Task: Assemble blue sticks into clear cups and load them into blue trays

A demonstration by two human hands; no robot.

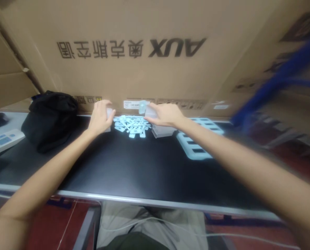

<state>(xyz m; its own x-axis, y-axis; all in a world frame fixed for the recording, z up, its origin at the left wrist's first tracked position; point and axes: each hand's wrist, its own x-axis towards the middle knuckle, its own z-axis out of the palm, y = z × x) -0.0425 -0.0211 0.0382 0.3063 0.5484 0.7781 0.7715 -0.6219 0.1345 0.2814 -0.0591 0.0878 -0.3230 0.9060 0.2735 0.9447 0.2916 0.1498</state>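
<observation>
The fingers (155, 110) of the right hand (166, 114) pinch a small pale-blue piece (143, 107), held just above the heap of pale-blue parts (131, 125). The left hand (100, 118) curls its fingers round a whitish piece (109, 113) at the heap's left edge. The heap lies between both hands, far across the black surface (134, 166). Both arms stretch forward, palms down.

Matt black table (134, 166), pale plastic pieces (131, 125) (slightly translucent), brown corrugated cardboard box (134, 73)
</observation>
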